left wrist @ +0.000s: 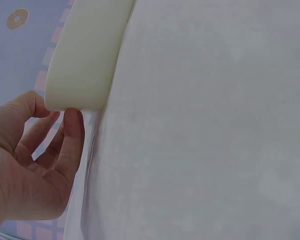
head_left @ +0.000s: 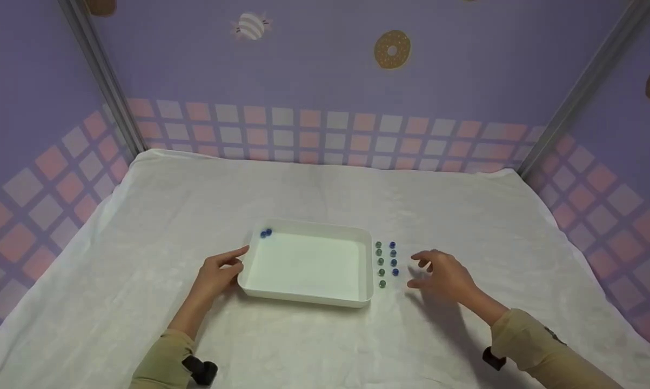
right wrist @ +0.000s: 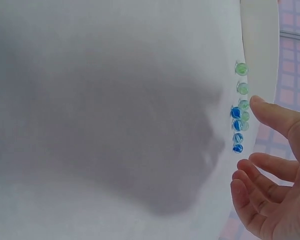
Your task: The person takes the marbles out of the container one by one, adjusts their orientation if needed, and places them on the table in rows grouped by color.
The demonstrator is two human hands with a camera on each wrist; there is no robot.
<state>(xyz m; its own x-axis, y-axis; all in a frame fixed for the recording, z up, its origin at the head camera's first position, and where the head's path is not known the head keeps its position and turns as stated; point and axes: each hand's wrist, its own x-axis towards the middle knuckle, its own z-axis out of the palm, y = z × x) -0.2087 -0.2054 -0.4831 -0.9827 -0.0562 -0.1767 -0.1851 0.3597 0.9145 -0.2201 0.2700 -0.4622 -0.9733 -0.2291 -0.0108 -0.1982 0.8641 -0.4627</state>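
A white rectangular tray (head_left: 308, 265) stands on the cloth, with two blue marbles (head_left: 266, 233) together in its far left corner. My left hand (head_left: 216, 276) is at the tray's left side. In the left wrist view, the fingertips (left wrist: 72, 116) touch the outer wall, fingers not wrapped around it. Outside the tray's right wall lie two rows of glass marbles: several green marbles (head_left: 381, 261) closer to the tray and several blue marbles (head_left: 394, 262) beside them. Just right of these, my right hand (head_left: 446, 276) hovers with thumb and fingers spread apart, holding nothing and casting a shadow.
A wrinkled white cloth (head_left: 325, 194) covers the table. Purple panels with pink and white checks (head_left: 335, 121) surround it at the back and both sides, joined by grey metal posts (head_left: 106, 81) at the corners. Each wrist carries a small black camera (head_left: 200, 371).
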